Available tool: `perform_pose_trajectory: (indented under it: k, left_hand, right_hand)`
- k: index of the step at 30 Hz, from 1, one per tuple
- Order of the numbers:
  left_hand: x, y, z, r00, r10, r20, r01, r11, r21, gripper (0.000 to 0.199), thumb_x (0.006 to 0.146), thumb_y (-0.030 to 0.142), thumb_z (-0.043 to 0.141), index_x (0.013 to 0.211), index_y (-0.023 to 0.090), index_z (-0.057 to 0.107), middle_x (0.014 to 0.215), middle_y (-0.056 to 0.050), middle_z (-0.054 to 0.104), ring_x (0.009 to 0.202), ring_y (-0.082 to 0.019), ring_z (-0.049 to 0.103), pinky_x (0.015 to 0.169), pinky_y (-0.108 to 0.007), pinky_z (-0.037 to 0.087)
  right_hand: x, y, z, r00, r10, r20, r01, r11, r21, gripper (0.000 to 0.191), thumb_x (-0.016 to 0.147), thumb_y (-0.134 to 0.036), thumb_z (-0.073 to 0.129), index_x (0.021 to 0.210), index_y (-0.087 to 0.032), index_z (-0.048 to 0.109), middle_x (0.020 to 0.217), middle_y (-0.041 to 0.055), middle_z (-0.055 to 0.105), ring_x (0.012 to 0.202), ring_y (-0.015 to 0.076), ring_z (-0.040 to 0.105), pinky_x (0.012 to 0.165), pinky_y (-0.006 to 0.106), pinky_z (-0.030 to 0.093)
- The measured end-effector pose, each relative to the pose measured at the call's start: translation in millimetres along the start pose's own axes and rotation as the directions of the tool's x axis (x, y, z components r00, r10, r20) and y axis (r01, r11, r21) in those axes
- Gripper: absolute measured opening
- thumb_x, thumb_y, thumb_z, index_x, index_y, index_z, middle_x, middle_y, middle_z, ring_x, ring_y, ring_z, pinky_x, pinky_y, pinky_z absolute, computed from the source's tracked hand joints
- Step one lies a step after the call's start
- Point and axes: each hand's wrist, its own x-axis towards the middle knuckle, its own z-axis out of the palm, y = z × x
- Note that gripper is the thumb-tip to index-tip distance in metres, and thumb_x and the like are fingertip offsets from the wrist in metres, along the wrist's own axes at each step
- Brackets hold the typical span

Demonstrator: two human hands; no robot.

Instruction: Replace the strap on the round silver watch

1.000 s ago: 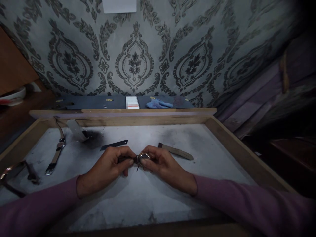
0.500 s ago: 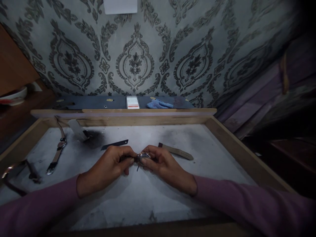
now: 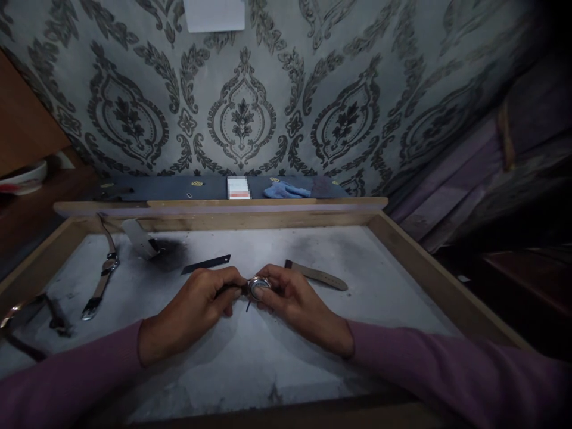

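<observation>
Between thumb and fingers my right hand (image 3: 290,298) grips a round metal watch case (image 3: 258,288), with the thumb over its face. My left hand (image 3: 208,295) is closed on a dark watch strap (image 3: 243,288) at the left side of the case; most of the strap is hidden by the fingers, and I cannot tell if it is joined to the case. A thin dark sliver (image 3: 248,306) shows just below the case. Right behind my right hand lies a loose tan strap piece (image 3: 319,275). A dark flat blade (image 3: 206,264) lies behind my left hand.
A wooden-rimmed tray (image 3: 268,219) surrounds the white work surface. At the left lie a watch with a strap (image 3: 107,268), a white strap (image 3: 139,238) and another watch (image 3: 33,322). On the ledge behind are a blue cloth (image 3: 286,189) and a small box (image 3: 238,187).
The view has shifted slightly. Both hands keep the same hold on the watch, with hardly any movement of the fingers.
</observation>
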Motion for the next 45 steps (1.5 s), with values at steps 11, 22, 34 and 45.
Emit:
perform_pose_trajectory:
  k: [11, 22, 34, 45]
  left_hand:
    - [-2, 4, -2.7, 0.999, 0.016, 0.037, -0.018, 0.998, 0.055, 0.014, 0.091, 0.015, 0.046, 0.086, 0.017, 0.058, 0.058, 0.005, 0.055, 0.054, -0.01, 0.052, 0.055, -0.022, 0.037]
    - [0, 4, 2.3, 0.997, -0.056, 0.061, 0.06, 0.996, -0.064, 0.009, 0.089, 0.014, 0.047, 0.084, 0.018, 0.052, 0.062, 0.005, 0.058, 0.055, -0.01, 0.055, 0.055, -0.022, 0.039]
    - [1, 5, 9.0, 0.995, -0.07, 0.066, 0.081, 0.983, -0.167, 0.006, 0.089, 0.017, 0.048, 0.085, 0.018, 0.053, 0.07, -0.001, 0.067, 0.056, -0.011, 0.057, 0.056, -0.025, 0.042]
    - [1, 4, 11.2, 0.992, -0.098, 0.074, 0.115, 0.954, -0.277, 0.005, 0.088, 0.016, 0.049, 0.084, 0.019, 0.05, 0.077, -0.002, 0.071, 0.055, -0.01, 0.057, 0.055, -0.024, 0.045]
  right_hand:
    - [-4, -1, -1, 0.998, -0.059, 0.017, 0.061, 0.984, -0.17, 0.018, 0.089, -0.032, 0.056, 0.086, -0.014, 0.059, 0.071, 0.0002, 0.055, 0.064, 0.0121, 0.049, 0.057, 0.025, 0.038]
    - [-8, -3, -2, 0.988, -0.095, 0.119, 0.116, 0.975, -0.191, 0.019, 0.096, -0.034, 0.044, 0.094, -0.016, 0.051, 0.084, 0.0029, 0.058, 0.065, 0.0109, 0.055, 0.061, 0.027, 0.047]
    - [-5, 5, 2, 0.998, -0.035, 0.051, 0.038, 0.997, -0.06, 0.018, 0.087, -0.033, 0.058, 0.088, -0.017, 0.051, 0.068, -0.0032, 0.05, 0.058, 0.0097, 0.048, 0.054, 0.025, 0.041]
    - [-3, -4, 1, 0.996, 0.022, 0.085, -0.024, 1.0, 0.017, 0.025, 0.081, -0.037, 0.068, 0.083, -0.017, 0.052, 0.068, -0.003, 0.053, 0.058, 0.009, 0.046, 0.054, 0.024, 0.038]
